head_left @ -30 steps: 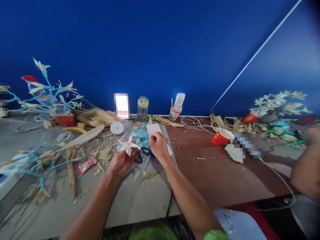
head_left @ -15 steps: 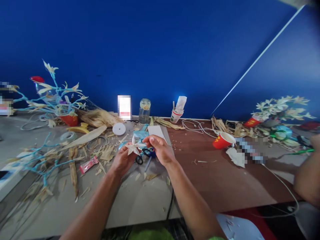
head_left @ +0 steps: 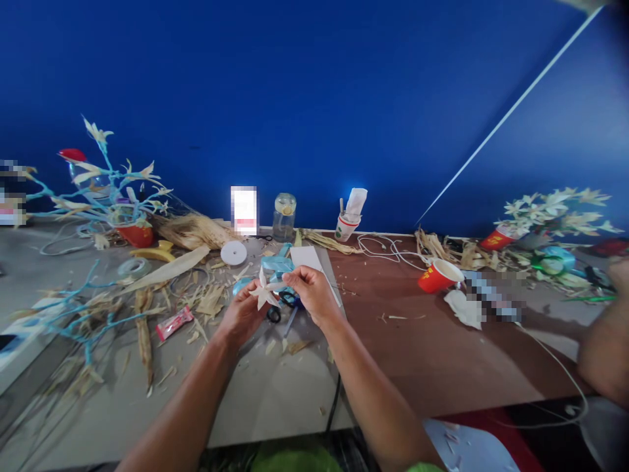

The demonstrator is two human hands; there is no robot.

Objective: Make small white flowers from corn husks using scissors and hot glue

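Observation:
A pale flower made of dried husk petals (head_left: 265, 293) is held above the table in my left hand (head_left: 244, 314), whose fingers close round its base. My right hand (head_left: 314, 293) pinches the tip of one petal on the flower's right side. Beneath the hands lie scissors with dark handles (head_left: 274, 315) and a light blue ribbon or tape bundle (head_left: 276, 263), both partly hidden. A white card or box (head_left: 307, 255) lies just behind my right hand. Husk scraps (head_left: 211, 300) are scattered left of my left hand.
Blue-wrapped branches with husk flowers (head_left: 111, 174) stand in a red pot at left. A white spool (head_left: 233, 253), a glass jar (head_left: 284, 219) and a holder cup (head_left: 346, 227) line the back. A red paper cup (head_left: 439, 275) tilts at right. Another person's arm (head_left: 607, 341) is at far right.
My right hand's fingers have come together on a petal tip; before, they were beside the flower. The flower has shifted slightly right and turned a little. My left hand keeps its hold.

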